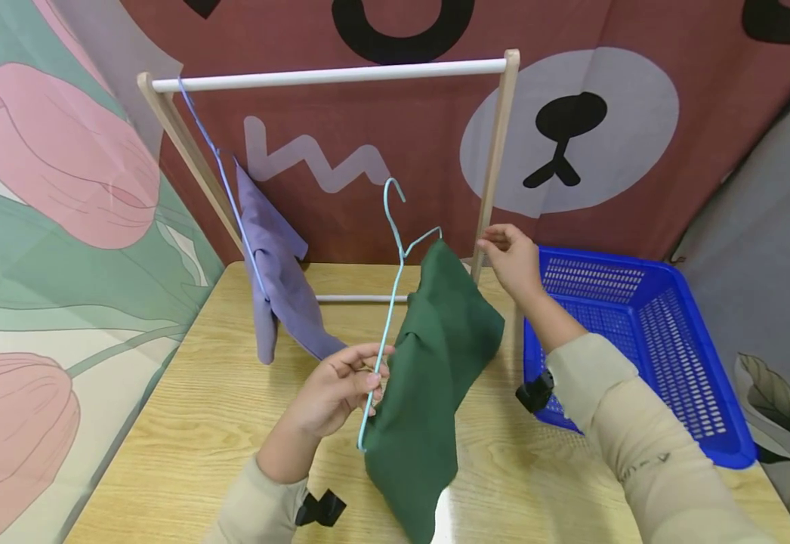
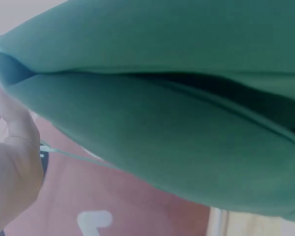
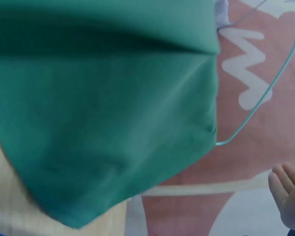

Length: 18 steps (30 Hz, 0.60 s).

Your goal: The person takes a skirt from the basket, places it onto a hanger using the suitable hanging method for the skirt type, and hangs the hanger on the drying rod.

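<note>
My left hand (image 1: 337, 389) pinches the lower shoulder end of a light-blue wire hanger (image 1: 391, 302), its hook pointing up. Draped over the hanger is a dark green cloth (image 1: 429, 355), its folds filling most of both wrist views. Beside the rack's right post, my right hand (image 1: 513, 261) is raised with fingers loosely bent and nothing between them, apart from the cloth. In the right wrist view that hand (image 3: 291, 194) sits at the right edge, below the bare hanger arm. A purple cloth (image 1: 276, 264) hangs on a purple hanger (image 1: 221, 170) at the left.
A wooden rack with a white top bar (image 1: 334, 75) stands at the back of the wooden table (image 1: 184, 423). To the right is a blue perforated basket (image 1: 697, 340). Printed fabric (image 1: 395, 151) hangs behind the rack.
</note>
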Each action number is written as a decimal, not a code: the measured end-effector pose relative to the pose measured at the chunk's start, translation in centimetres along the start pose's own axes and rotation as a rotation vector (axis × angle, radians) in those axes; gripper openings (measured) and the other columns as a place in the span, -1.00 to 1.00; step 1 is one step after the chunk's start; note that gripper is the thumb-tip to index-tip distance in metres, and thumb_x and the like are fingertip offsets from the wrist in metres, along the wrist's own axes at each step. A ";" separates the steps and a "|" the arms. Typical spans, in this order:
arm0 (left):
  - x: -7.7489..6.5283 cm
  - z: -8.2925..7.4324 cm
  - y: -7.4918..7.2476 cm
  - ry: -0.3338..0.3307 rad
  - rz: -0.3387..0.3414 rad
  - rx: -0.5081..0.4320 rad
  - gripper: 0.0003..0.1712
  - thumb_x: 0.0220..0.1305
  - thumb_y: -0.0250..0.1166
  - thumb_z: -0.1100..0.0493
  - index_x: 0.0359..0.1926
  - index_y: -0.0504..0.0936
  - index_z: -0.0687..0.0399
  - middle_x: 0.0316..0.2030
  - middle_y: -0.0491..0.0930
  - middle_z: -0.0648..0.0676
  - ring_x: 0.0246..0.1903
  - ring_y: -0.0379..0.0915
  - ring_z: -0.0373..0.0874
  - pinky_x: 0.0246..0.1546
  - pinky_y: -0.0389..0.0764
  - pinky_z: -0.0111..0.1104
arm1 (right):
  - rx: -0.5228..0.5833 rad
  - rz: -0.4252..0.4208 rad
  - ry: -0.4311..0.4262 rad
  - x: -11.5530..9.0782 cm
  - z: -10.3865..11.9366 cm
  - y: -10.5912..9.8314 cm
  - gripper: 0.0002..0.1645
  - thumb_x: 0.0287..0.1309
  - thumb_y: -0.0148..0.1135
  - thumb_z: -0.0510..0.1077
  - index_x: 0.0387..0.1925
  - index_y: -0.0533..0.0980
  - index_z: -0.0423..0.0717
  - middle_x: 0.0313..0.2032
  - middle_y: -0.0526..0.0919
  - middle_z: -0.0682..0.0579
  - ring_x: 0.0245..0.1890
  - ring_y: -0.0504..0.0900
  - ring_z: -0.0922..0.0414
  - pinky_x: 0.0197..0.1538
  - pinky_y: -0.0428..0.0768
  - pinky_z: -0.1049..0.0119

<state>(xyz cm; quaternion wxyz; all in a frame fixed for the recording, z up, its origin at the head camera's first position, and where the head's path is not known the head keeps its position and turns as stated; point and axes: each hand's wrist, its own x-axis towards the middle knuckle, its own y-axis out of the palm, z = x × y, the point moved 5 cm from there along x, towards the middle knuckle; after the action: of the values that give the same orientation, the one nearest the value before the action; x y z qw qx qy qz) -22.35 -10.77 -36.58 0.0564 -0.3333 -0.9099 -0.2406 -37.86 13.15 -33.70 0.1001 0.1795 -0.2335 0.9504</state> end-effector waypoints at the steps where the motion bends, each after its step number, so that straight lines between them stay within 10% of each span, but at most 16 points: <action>1: 0.2 -0.4 0.0 -0.004 0.002 -0.014 -0.64 0.18 0.01 0.40 -0.01 0.44 0.06 -0.31 0.43 -0.01 -0.47 0.39 -0.30 -0.53 0.48 -0.50 | -0.005 -0.024 0.005 0.3 -0.1 -0.2 -0.69 0.04 0.14 -0.23 -0.17 0.43 -0.32 -0.21 0.54 -0.20 -0.20 0.51 -0.02 -0.19 0.47 0.17; 18: 2.5 -4.1 -0.7 0.011 0.028 0.014 -0.67 0.19 0.00 0.40 -0.03 0.44 0.11 -0.34 0.43 0.01 -0.48 0.40 -0.27 -0.55 0.46 -0.50 | -0.135 0.005 0.096 3.4 0.1 -0.7 -0.50 0.12 0.05 -0.19 0.09 0.26 -0.31 -0.02 0.42 -0.24 -0.01 0.39 -0.06 -0.01 0.38 0.18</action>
<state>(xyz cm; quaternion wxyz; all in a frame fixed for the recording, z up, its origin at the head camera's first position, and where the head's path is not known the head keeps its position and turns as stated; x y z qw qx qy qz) -24.97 -11.78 -32.61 0.0670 -0.3442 -0.9065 -0.2352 -40.79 14.11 -32.00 0.1209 0.1258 -0.2926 0.9402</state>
